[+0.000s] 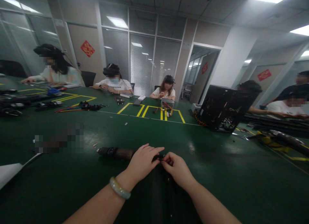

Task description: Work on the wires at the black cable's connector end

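Observation:
My left hand rests on the right end of a dark cylindrical tool that lies on the green table. Its fingers are curled over the tool's end. My right hand meets it from the right, fingertips pinched on a small dark part between the two hands. A pale bangle sits on my left wrist. A long black piece runs from under my hands toward me. What the fingers pinch is too small to name.
An open black computer case stands at the right. Cables and parts lie in yellow-taped boxes at the far side. Several people sit around the table. A white sheet lies at the left edge. Black bars lie at the right.

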A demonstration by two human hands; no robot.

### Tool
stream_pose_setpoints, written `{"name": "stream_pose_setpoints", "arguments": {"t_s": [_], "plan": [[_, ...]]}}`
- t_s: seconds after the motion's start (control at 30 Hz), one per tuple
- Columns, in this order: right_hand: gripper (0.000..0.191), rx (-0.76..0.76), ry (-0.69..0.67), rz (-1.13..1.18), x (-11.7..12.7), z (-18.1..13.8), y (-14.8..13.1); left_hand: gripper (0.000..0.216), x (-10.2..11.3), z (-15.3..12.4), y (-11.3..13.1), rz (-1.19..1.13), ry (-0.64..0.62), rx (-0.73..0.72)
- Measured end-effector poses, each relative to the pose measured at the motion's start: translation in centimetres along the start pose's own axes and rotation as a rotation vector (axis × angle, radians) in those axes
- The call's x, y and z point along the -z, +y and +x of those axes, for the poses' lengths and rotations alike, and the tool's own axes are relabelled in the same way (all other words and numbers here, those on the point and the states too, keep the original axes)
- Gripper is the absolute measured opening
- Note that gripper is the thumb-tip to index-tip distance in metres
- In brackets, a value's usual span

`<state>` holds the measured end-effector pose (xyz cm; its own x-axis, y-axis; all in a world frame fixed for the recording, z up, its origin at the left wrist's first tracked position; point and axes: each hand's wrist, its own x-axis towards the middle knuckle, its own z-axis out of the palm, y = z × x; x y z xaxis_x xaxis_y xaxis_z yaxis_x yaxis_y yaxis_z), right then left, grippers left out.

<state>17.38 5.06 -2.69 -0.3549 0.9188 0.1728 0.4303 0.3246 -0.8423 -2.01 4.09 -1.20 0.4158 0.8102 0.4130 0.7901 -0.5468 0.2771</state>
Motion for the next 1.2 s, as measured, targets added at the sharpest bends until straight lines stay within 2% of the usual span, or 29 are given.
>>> {"name": "stream_pose_setpoints", "arguments": {"t_s": [0.13, 0.23, 0.3, 0.67, 0.93, 1.2], "plan": [[0.002, -0.005, -0.005, 0.009, 0.0, 0.1, 0.1, 0.035, 0.4, 0.0, 0.3, -0.021, -0.010, 0.005], [0.001, -0.005, 0.003, 0.010, 0.0, 0.0, 0.1, 0.015, 0.6, 0.0, 0.6, -0.017, -0.030, 0.063], [0.001, -0.007, 0.007, 0.011, 0.0, -0.1, 0.1, 0.010, 0.6, 0.0, 0.7, -0.014, -0.040, 0.097], [0.001, -0.003, 0.001, 0.042, 0.1, 0.3, 0.9, 0.007, 0.8, 0.0, 0.7, -0.026, -0.057, 0.053], [0.003, 0.006, -0.021, 0.028, 0.1, 0.1, 0.4, 0.005, 0.7, 0.0, 0.6, -0.033, -0.052, 0.049], [0.007, 0.036, 0.054, -0.077, -0.1, -0.2, -0.6, 0.004, 0.6, 0.0, 0.5, -0.052, -0.031, 0.046]]}}
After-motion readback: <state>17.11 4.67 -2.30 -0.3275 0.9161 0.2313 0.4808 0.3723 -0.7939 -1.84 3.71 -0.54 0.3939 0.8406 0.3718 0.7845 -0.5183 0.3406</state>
